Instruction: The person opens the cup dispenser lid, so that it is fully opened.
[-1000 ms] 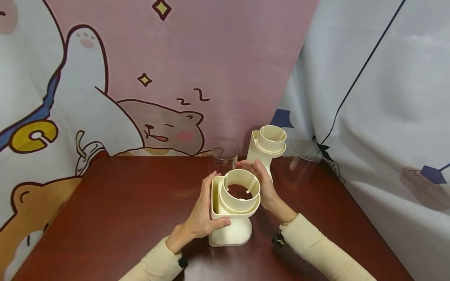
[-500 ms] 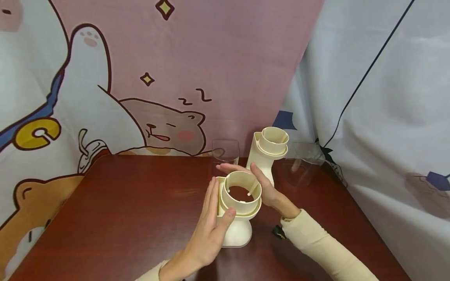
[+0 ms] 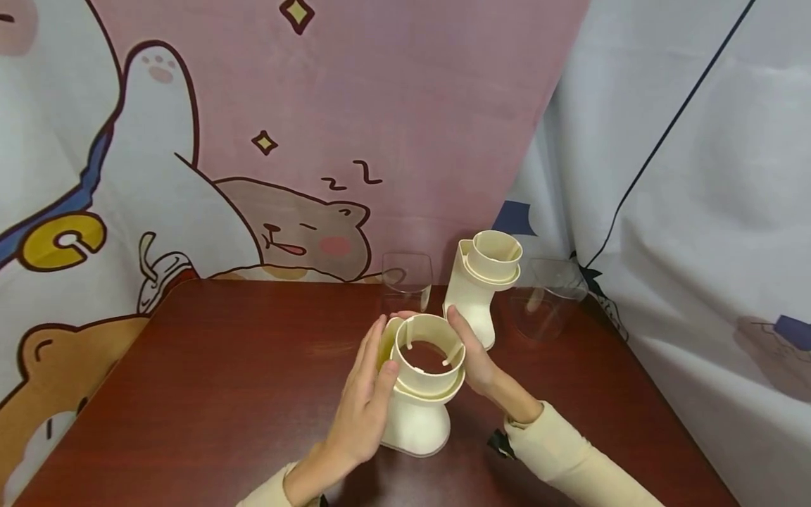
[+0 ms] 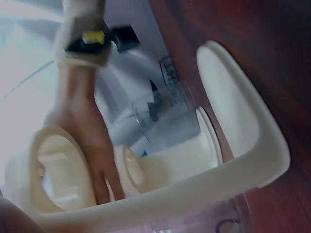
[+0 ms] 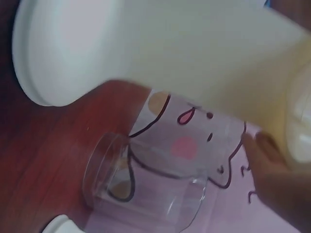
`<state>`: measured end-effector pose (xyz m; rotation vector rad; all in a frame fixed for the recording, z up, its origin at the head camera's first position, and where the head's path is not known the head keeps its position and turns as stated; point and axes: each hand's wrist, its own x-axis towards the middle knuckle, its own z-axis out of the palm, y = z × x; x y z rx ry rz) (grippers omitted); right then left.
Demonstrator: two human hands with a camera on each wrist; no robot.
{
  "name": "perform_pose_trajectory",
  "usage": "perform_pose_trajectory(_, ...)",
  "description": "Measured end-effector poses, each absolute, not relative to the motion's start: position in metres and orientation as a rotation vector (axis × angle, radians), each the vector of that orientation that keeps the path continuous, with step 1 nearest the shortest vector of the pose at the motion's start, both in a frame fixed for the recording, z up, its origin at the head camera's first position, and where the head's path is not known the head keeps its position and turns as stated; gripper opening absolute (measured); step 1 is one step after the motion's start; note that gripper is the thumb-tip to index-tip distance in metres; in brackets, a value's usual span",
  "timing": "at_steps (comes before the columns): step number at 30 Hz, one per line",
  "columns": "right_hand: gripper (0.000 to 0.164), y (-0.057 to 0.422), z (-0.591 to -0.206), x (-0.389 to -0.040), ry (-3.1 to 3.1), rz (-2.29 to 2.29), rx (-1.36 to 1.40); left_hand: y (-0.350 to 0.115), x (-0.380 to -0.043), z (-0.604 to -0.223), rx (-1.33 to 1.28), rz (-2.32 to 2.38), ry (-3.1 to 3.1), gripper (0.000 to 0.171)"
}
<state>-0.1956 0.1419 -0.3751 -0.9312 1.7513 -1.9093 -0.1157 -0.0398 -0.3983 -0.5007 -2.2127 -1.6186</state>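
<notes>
A cream plastic stand [image 3: 418, 422] with a round collar on top and a flared base is upright on the table, near its front. The left hand [image 3: 357, 405] holds its left side, fingers lying along the wall and thumb at the front beside the collar. At the right and back, the right hand [image 3: 475, 355] holds the upper part, its thumb beside the collar and its fingers mostly hidden behind. The left wrist view shows the stand's long side [image 4: 194, 187] close up, with the right hand [image 4: 90, 131] beyond it.
A second cream stand [image 3: 472, 303] of the same shape stands behind, to the right. Clear containers flank it: one [image 3: 405, 282] at the back and another [image 3: 545, 306] at the right. A printed cloth [image 3: 443, 105] hangs behind the brown table [image 3: 241, 380].
The left hand's fingers flattened along the stand, then its thumb moved to the front of the collar. The stand has turned slightly and shifted a little left and nearer. The right fingers moved behind it.
</notes>
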Motion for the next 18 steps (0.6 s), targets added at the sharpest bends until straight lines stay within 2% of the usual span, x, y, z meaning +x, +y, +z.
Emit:
perform_pose_trajectory(9, 0.069, 0.122, -0.387, -0.163, 2.119, -2.198, -0.852, -0.054, -0.145, -0.400, -0.519, -1.483, -2.114, 0.045)
perform_pose_trajectory(18, 0.055, 0.110, -0.390, -0.130, 2.371, -2.114, -0.695, -0.077, -0.179, -0.403, -0.797, -1.599, -2.164, 0.071)
